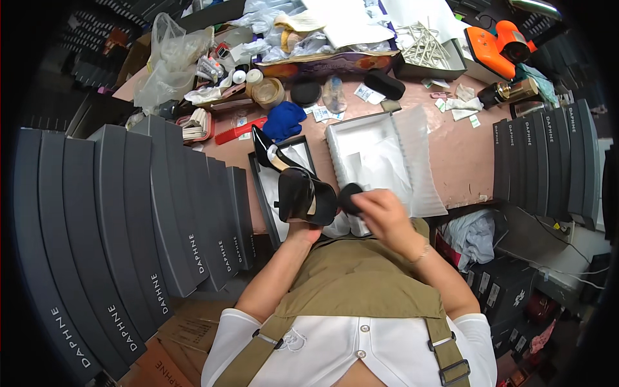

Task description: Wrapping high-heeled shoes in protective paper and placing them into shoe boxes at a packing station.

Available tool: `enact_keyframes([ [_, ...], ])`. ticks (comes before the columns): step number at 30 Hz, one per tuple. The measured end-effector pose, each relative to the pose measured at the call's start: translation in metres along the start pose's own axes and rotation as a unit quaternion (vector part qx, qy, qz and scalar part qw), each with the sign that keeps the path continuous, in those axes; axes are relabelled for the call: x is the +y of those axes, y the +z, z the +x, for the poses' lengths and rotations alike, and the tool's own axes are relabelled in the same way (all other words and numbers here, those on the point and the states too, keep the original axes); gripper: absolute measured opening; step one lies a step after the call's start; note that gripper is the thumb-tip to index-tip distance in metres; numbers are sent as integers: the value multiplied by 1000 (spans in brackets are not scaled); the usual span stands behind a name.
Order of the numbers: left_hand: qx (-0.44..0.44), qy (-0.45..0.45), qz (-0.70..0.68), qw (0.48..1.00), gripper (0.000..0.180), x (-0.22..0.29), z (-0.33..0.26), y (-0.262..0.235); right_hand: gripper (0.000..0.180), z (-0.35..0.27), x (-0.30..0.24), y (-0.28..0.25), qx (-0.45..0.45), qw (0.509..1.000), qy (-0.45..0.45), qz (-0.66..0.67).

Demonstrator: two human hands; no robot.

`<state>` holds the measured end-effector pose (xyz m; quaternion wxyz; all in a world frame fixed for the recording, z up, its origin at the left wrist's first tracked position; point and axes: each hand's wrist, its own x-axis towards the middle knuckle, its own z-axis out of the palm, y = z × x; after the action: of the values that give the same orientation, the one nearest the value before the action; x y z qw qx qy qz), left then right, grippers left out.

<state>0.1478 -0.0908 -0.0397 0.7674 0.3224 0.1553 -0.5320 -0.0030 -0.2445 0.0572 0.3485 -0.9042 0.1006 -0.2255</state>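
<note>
My left hand is closed around a black shoe, mostly hidden beneath it. Between the fingers of my right hand is a small black rounded pad, close to the shoe's right side. A glossy black pointed pump lies just beyond the held shoe, partly over a narrow dark shoe box with white paper inside. To the right of it an open box with a white lining holds crumpled white tissue.
Tall rows of dark grey shoe boxes stand at the left, with another row at the right. A blue cloth, a red comb and jars lie farther back. An orange tool sits at the far right.
</note>
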Motion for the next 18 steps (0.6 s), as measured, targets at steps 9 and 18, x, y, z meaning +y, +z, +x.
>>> enact_keyframes([
  [9,-23,-14,163,986,48,30,-17,22,19,18,-4,31,-329,779,231,481],
  [18,-47,4,242,969,48,19,-2,9,25,10,-3,48,-205,955,60,206],
])
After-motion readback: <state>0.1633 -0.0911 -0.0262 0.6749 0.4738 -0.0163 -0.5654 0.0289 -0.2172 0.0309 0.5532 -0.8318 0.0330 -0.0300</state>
